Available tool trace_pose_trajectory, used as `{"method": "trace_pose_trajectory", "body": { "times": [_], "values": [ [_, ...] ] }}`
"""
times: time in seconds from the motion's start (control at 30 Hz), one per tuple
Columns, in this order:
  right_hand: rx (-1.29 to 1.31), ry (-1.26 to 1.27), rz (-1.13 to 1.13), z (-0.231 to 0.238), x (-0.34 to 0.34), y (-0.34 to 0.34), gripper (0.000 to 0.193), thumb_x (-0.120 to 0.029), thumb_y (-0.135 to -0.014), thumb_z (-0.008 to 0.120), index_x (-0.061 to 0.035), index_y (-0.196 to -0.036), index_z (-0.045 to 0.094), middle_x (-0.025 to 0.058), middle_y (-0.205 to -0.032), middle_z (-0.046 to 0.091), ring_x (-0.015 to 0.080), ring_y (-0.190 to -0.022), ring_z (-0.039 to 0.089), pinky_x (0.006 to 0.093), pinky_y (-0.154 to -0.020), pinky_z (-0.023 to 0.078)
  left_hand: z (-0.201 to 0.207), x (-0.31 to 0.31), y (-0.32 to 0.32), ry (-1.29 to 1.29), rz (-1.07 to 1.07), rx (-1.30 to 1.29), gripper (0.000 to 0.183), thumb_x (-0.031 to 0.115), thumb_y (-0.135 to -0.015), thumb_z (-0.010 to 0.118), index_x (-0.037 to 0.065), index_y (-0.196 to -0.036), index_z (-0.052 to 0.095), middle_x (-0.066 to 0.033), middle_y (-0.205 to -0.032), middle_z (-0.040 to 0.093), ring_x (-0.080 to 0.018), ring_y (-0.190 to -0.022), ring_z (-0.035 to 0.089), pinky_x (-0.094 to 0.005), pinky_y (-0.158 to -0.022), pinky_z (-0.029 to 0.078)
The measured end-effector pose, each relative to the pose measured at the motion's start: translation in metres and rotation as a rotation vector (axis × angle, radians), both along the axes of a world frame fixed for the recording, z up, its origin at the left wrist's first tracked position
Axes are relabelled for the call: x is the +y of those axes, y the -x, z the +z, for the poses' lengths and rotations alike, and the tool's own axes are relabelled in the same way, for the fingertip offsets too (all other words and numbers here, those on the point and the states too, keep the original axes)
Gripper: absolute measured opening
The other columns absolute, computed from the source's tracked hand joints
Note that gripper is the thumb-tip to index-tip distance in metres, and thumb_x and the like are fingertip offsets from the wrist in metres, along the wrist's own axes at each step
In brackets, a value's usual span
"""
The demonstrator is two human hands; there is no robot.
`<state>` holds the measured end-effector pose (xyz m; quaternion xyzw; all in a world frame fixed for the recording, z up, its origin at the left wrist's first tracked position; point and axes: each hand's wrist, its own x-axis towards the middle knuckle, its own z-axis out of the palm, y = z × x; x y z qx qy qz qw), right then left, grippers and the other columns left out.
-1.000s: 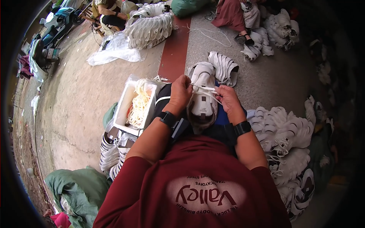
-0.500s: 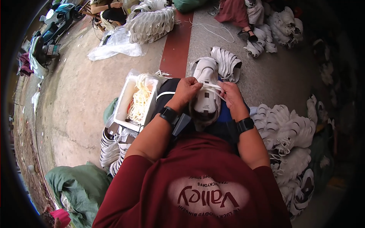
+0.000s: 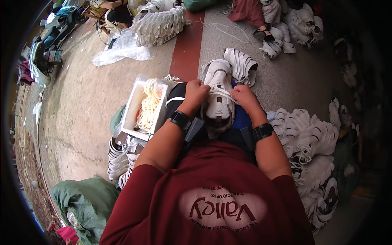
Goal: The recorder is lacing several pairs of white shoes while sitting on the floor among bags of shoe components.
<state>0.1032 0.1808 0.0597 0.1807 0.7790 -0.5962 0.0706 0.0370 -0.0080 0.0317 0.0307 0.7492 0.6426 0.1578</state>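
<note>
A white shoe upper (image 3: 217, 109) lies lengthwise on my lap, its tongue end toward me. A pale shoelace (image 3: 220, 94) crosses it. My left hand (image 3: 196, 94) is closed in a pinch on the lace at the upper's left edge. On the opposite edge my right hand (image 3: 246, 99) pinches the lace too, the fingers curled with the knuckles up. Between the hands the lace lies close against the upper. Just beyond the upper sits a nested stack of white shoe uppers (image 3: 241, 66).
A white box (image 3: 127, 116) of loose cream shoelaces (image 3: 150, 107) stands left of my lap. Heaps of white uppers (image 3: 304, 132) lie at my right. A green sack (image 3: 83, 202) rests lower left. Farther off are another upper stack (image 3: 160, 26), plastic sheeting (image 3: 122, 54), scooters (image 3: 61, 22) and seated people.
My hands have moved slightly apart, to either side of the upper, and turned knuckles up. The lace that was looped between them now lies drawn down on the upper.
</note>
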Motion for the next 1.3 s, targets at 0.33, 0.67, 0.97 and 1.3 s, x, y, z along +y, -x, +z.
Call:
{"method": "trace_pose_trajectory", "body": {
  "times": [0.33, 0.67, 0.97, 1.3],
  "values": [
    [0.063, 0.382, -0.164, -0.019, 0.000, -0.009, 0.023, -0.017, -0.083, 0.060, -0.0066, -0.064, 0.054, -0.0052, -0.055, 0.044, 0.0034, -0.042, 0.033, 0.0210, -0.038, 0.021, 0.006, -0.006, -0.004, -0.403, -0.108, -0.225, 0.015, 0.015, -0.082, 0.062, 0.006, -0.072, 0.054, 0.0012, -0.066, 0.053, -0.0064, -0.055, 0.046, -0.0210, -0.051, 0.037],
    [0.054, 0.417, -0.177, -0.020, 0.002, -0.011, 0.024, -0.018, -0.083, 0.061, -0.0082, -0.063, 0.052, -0.0052, -0.054, 0.043, 0.0025, -0.042, 0.033, 0.0181, -0.039, 0.022, 0.014, -0.029, 0.005, -0.375, -0.351, -0.324, 0.017, 0.017, -0.085, 0.059, 0.002, -0.094, 0.059, -0.0008, -0.081, 0.059, -0.0066, -0.075, 0.053, -0.0197, -0.069, 0.043],
    [0.030, 0.405, -0.163, -0.019, 0.002, -0.011, 0.022, -0.017, -0.084, 0.060, -0.0075, -0.065, 0.053, -0.0044, -0.055, 0.046, 0.0024, -0.043, 0.035, 0.0177, -0.039, 0.024, 0.007, -0.031, -0.002, -0.428, -0.351, -0.170, 0.024, -0.003, -0.076, 0.059, 0.006, -0.098, 0.057, 0.0029, -0.086, 0.059, -0.0060, -0.074, 0.055, -0.0173, -0.064, 0.042],
    [0.047, 0.417, -0.149, -0.022, 0.004, -0.011, 0.024, -0.020, -0.084, 0.062, -0.0097, -0.065, 0.051, -0.0043, -0.057, 0.046, 0.0021, -0.044, 0.036, 0.0165, -0.040, 0.024, 0.008, -0.033, -0.004, -0.488, -0.306, -0.268, 0.016, 0.005, -0.081, 0.064, 0.006, -0.097, 0.060, 0.0016, -0.087, 0.062, -0.0065, -0.073, 0.058, -0.0186, -0.063, 0.046]
  ]
}}
